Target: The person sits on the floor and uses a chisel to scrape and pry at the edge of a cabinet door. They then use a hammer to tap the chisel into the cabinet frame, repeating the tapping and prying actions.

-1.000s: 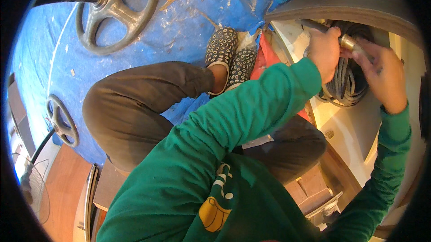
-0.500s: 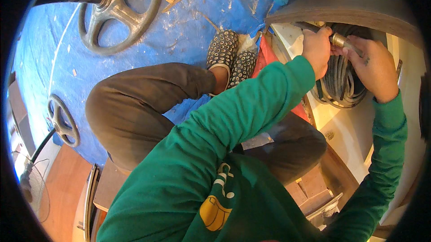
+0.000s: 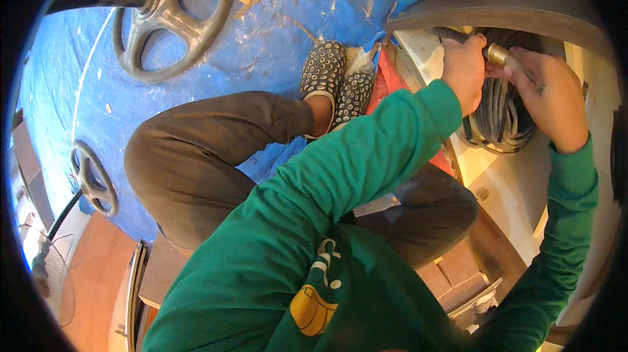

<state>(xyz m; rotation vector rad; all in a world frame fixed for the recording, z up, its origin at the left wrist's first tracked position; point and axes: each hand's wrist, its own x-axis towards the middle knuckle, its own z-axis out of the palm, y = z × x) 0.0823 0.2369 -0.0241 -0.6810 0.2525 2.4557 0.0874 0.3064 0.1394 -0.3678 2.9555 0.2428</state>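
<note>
My left hand (image 3: 466, 72) is closed around a dark hose-like piece (image 3: 450, 33), whose end sticks out past the knuckles. A brass-coloured fitting (image 3: 498, 56) shows between my two hands, in line with that piece. My right hand (image 3: 551, 98) is closed at the fitting's other end, thumb and fingers pinching a greyish part just beyond the brass. My fingers hide where these parts join. Below and behind the hands lies a coil of dark hose or cable (image 3: 500, 120), resting in a pale recess.
A curved dark brown panel (image 3: 504, 2) arches above my hands. Blue sheeting (image 3: 261, 58), with scraps on it, covers the floor to the left. Two metal handwheels (image 3: 175, 18) stand there on black shafts. A wire-caged fan (image 3: 55, 280) is at lower left.
My right hand and forearm have shifted slightly right and down. The fitting has barely moved, and both hands keep their hold.
</note>
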